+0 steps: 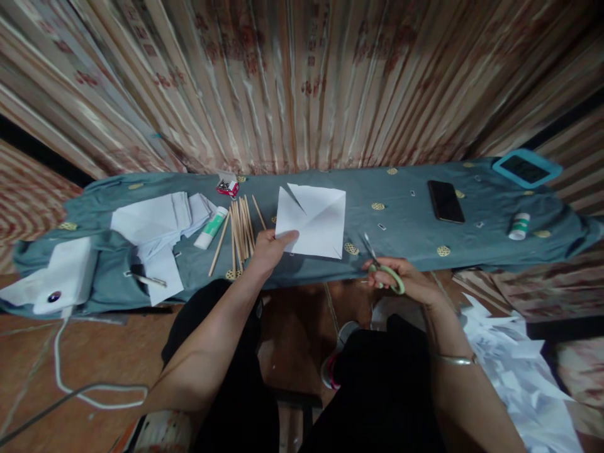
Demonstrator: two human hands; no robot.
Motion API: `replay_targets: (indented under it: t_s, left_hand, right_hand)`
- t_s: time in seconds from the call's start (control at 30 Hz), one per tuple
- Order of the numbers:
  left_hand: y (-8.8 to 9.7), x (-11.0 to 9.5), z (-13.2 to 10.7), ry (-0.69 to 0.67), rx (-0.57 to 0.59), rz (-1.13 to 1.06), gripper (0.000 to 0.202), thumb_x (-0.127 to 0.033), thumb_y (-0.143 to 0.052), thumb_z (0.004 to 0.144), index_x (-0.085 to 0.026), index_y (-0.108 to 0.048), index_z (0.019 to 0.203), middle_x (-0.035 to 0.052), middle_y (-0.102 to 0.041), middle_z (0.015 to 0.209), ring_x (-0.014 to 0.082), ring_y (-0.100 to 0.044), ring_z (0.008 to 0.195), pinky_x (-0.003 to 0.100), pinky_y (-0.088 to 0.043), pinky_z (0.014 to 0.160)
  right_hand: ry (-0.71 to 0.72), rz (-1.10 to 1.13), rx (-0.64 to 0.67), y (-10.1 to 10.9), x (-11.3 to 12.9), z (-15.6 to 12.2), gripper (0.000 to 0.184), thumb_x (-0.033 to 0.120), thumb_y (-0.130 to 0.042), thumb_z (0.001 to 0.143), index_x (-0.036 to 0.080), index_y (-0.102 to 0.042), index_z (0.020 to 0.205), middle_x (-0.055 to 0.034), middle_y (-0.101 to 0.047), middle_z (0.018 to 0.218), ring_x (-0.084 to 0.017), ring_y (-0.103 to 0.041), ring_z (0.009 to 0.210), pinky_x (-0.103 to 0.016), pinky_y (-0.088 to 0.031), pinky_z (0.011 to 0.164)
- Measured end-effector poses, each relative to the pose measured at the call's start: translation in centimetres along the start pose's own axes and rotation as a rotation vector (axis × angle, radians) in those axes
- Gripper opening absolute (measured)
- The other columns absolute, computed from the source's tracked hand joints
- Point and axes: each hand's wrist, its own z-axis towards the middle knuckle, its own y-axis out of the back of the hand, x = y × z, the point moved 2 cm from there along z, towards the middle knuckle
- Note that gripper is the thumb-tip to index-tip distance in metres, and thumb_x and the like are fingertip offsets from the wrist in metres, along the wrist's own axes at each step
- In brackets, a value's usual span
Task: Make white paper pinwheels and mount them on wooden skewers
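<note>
Cutting stage: judged early. The white sheet lies whole on the cloth-covered table, creased along its diagonals, with one flap lifted near its top edge. No blade is on it.
Left hand: fingers laid on the sheet's near left corner. Whether the thumb pinches from beneath, cannot tell.
Right hand: closed through the green handles of the scissors, at the table's near edge. It is just right of the sheet and apart from it.
Done, by appearance: the folding of this sheet. White offcuts lie heaped on the floor to the right.
Left, by appearance: the cutting of this sheet. Wooden sticks and a paper stack lie to the left, untouched.
Containers: a glue tube lies beside the sticks, and a small white bottle stands upright at far right. The contents of both are unseen.
Teal-rimmed tray: at the far right corner, dark inside. Tray or screen, cannot tell.
Phone: lying flat between sheet and bottle.
</note>
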Motion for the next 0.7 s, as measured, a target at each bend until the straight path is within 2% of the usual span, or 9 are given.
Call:
replay_targets:
  t_s: [0.1,0.17,0.2,0.27,0.37,0.5,0.6,0.7]
  left_hand:
    - [0.0,0.2,-0.2,-0.013,0.089,0.105,0.025,-0.035,-0.078,0.054,-0.013,-0.069,0.060,0.0011,-0.064,0.056,0.0121,-0.053,0.050,0.023,-0.039,0.050]
    - [-0.2,0.4,-0.5,-0.022,0.184,0.221,0.021,-0.034,-0.075,0.058,-0.014,-0.069,0.058,-0.0003,-0.062,0.054,0.0116,-0.051,0.049,0.022,-0.036,0.048]
    - [-0.3,0.5,-0.6,-0.030,0.227,0.289,0.020,-0.033,-0.073,0.059,-0.014,-0.069,0.056,-0.0012,-0.059,0.052,0.0112,-0.050,0.048,0.022,-0.034,0.047]
    - [-0.6,0.7,-0.9,-0.059,0.292,0.426,0.020,-0.032,-0.071,0.062,-0.015,-0.067,0.053,-0.0026,-0.055,0.048,0.0107,-0.047,0.047,0.021,-0.030,0.046]
    - [-1.0,0.6,-1.4,-0.123,0.341,0.575,0.019,-0.031,-0.069,0.063,-0.016,-0.068,0.052,-0.0034,-0.050,0.046,0.0107,-0.045,0.048,0.021,-0.027,0.046]
    - [-1.1,0.4,-1.5,-0.186,0.343,0.654,0.018,-0.028,-0.071,0.062,-0.017,-0.067,0.049,-0.0035,-0.048,0.044,0.0108,-0.045,0.048,0.021,-0.026,0.047]
    - [-0.6,0.4,-1.0,-0.193,0.293,0.611,0.018,-0.031,-0.071,0.064,-0.016,-0.068,0.053,-0.0023,-0.054,0.048,0.0126,-0.050,0.052,0.022,-0.031,0.049]
    - [-0.3,0.5,-0.3,-0.186,0.196,0.395,0.024,-0.036,-0.073,0.064,-0.016,-0.075,0.076,0.0009,-0.068,0.069,0.0161,-0.060,0.065,0.023,-0.042,0.058]
  right_hand:
    - [0.173,0.050,-0.379,1.0,0.2,0.7,0.054,0.053,-0.083,0.057,0.022,-0.065,0.097,-0.0018,-0.069,0.080,-0.017,-0.062,0.072,-0.031,-0.050,0.071]
    - [0.291,0.058,-0.538,0.9,0.6,1.1,0.055,0.050,-0.083,0.058,0.024,-0.062,0.101,-0.0035,-0.070,0.092,-0.019,-0.064,0.082,-0.035,-0.050,0.081]
    - [0.335,0.044,-0.573,0.7,0.9,1.3,0.056,0.049,-0.083,0.059,0.024,-0.061,0.103,-0.0045,-0.070,0.097,-0.020,-0.064,0.086,-0.037,-0.050,0.085]
    - [0.392,-0.021,-0.583,0.2,1.5,1.6,0.059,0.048,-0.083,0.060,0.024,-0.059,0.108,-0.0063,-0.070,0.104,-0.021,-0.065,0.092,-0.039,-0.049,0.090]
    - [0.409,-0.169,-0.507,-0.8,2.1,2.1,0.061,0.046,-0.081,0.063,0.025,-0.057,0.114,-0.0075,-0.070,0.109,-0.023,-0.065,0.097,-0.041,-0.049,0.092]
    - [0.359,-0.360,-0.437,-1.9,2.4,2.6,0.050,0.039,-0.076,0.067,0.025,-0.060,0.113,-0.0053,-0.072,0.101,-0.024,-0.066,0.097,-0.039,-0.048,0.087]
    - [0.308,-0.367,-0.434,-2.4,2.3,3.0,0.045,0.037,-0.075,0.067,0.025,-0.063,0.108,-0.0026,-0.072,0.090,-0.022,-0.065,0.085,-0.035,-0.048,0.079]
    - [0.290,-0.191,-0.425,-2.6,2.2,3.5,0.046,0.043,-0.076,0.062,0.022,-0.062,0.101,0.0009,-0.067,0.076,-0.016,-0.058,0.067,-0.029,-0.045,0.064]
